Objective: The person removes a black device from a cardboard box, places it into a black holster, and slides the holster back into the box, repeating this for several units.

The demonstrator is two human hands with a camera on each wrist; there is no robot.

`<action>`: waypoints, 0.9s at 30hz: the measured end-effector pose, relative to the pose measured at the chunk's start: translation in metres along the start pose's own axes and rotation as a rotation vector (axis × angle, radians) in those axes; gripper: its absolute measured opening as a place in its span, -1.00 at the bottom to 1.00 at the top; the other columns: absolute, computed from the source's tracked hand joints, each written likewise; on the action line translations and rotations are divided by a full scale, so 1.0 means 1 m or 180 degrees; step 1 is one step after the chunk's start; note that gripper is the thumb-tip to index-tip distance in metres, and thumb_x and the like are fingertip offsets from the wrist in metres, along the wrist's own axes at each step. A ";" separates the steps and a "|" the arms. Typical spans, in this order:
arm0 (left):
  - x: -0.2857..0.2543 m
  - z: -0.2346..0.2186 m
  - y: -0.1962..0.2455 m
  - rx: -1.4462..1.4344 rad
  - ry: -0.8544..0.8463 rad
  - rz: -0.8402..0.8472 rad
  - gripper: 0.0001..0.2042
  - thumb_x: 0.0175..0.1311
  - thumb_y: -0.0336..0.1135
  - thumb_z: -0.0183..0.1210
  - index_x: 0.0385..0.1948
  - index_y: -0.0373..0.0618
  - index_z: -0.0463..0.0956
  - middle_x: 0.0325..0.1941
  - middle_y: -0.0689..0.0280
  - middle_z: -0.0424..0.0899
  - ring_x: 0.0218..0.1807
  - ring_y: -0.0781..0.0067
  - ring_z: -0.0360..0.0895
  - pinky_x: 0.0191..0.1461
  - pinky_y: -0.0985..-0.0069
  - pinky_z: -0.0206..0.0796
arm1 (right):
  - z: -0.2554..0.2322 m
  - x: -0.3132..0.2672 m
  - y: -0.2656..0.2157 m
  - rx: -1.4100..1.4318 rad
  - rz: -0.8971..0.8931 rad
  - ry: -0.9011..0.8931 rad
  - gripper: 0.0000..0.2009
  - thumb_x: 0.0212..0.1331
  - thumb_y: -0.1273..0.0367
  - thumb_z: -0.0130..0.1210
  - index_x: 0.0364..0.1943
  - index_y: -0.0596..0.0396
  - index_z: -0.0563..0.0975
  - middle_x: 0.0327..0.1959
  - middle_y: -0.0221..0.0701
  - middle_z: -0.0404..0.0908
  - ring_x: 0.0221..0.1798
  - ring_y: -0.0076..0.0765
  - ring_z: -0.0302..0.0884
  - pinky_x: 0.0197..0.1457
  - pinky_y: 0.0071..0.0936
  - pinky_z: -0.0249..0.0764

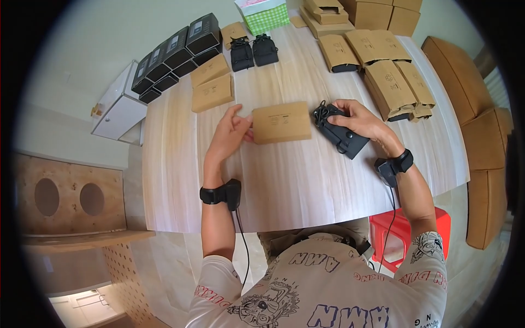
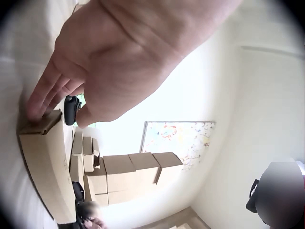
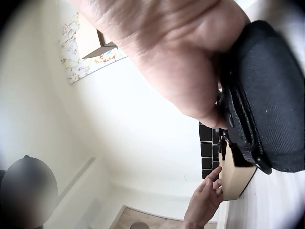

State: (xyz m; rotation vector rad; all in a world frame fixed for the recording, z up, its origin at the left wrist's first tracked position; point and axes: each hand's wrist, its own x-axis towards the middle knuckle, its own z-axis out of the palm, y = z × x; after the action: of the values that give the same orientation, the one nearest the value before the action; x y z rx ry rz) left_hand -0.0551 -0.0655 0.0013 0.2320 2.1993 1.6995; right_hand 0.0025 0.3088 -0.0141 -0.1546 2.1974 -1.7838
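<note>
A brown cardboard box (image 1: 281,123) with small print lies flat on the table in front of me. My left hand (image 1: 229,131) is at its left end; in the left wrist view, extended fingers (image 2: 38,102) reach the end flaps of the same box (image 2: 45,171). My right hand (image 1: 358,117) grips a black fabric pouch (image 1: 344,138), thumb on top, just right of the box. A bundled black cord (image 1: 324,113) sits at the pouch's far end. Up close, the right wrist view shows the pouch (image 3: 274,100) with a zipper along its side; the palm hides part of it.
Two brown boxes (image 1: 213,93) lie at the left, near two black pouches (image 1: 265,50). Black boxes (image 1: 178,49) are stacked at the far left. Several brown boxes (image 1: 391,87) fill the right side of the table (image 1: 262,186). A green checked bag (image 1: 266,21) stands at the back.
</note>
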 end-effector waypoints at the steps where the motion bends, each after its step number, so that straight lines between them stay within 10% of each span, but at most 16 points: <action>1: 0.001 0.006 0.000 -0.0109 -0.0170 0.0061 -0.27 0.53 -0.19 0.30 0.56 -0.37 0.15 -0.09 0.15 0.70 -0.27 0.47 0.67 -0.20 0.50 0.56 | -0.001 0.000 0.002 -0.0005 0.0011 0.0021 -0.74 0.39 0.31 0.31 0.00 0.21 0.63 -0.23 -0.54 0.69 -0.24 -0.66 0.57 -0.14 -0.58 0.54; 5: -0.004 0.025 0.009 0.0706 -0.0197 0.0073 -0.17 0.41 -0.16 0.42 0.57 -0.35 0.14 0.10 0.09 0.65 -0.15 0.42 0.68 -0.13 0.50 0.57 | -0.004 0.001 0.004 -0.0198 -0.0088 -0.0120 -0.76 0.39 0.32 0.30 -0.02 0.19 0.63 -0.24 -0.53 0.68 -0.26 -0.65 0.55 -0.15 -0.54 0.54; 10: -0.016 0.052 0.014 0.2481 -0.0035 0.1578 0.13 -0.13 -0.19 0.70 0.58 -0.17 0.19 0.46 0.04 0.33 0.36 -0.01 0.52 0.27 0.20 0.53 | -0.004 0.002 0.006 0.0077 -0.0072 -0.0430 -0.76 0.41 0.33 0.27 0.01 0.20 0.63 -0.22 -0.54 0.70 -0.23 -0.66 0.56 -0.13 -0.56 0.54; 16: -0.020 0.058 0.025 0.2310 -0.0135 0.1021 0.00 -0.19 -0.21 0.72 0.41 -0.15 0.35 0.42 0.11 0.39 0.34 -0.07 0.51 0.37 0.16 0.46 | -0.008 -0.002 0.001 0.0161 -0.0008 -0.0942 -0.70 0.40 0.33 0.28 0.11 0.18 0.63 -0.11 -0.55 0.72 -0.08 -0.64 0.61 0.05 -0.55 0.58; 27: -0.015 0.058 0.024 0.2109 -0.0321 0.1539 -0.02 -0.30 -0.30 0.75 0.33 -0.14 0.38 0.36 0.15 0.48 0.36 -0.04 0.47 0.43 0.22 0.40 | -0.017 -0.006 -0.008 0.0050 -0.0104 -0.1425 -0.66 0.36 0.36 0.27 0.15 0.21 0.63 -0.07 -0.52 0.75 -0.06 -0.61 0.63 0.10 -0.54 0.58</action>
State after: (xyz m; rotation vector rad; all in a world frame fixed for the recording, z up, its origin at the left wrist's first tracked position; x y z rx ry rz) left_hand -0.0217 -0.0113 0.0140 1.0574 2.6992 1.0372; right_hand 0.0026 0.3243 -0.0024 -0.5331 1.8683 -1.5926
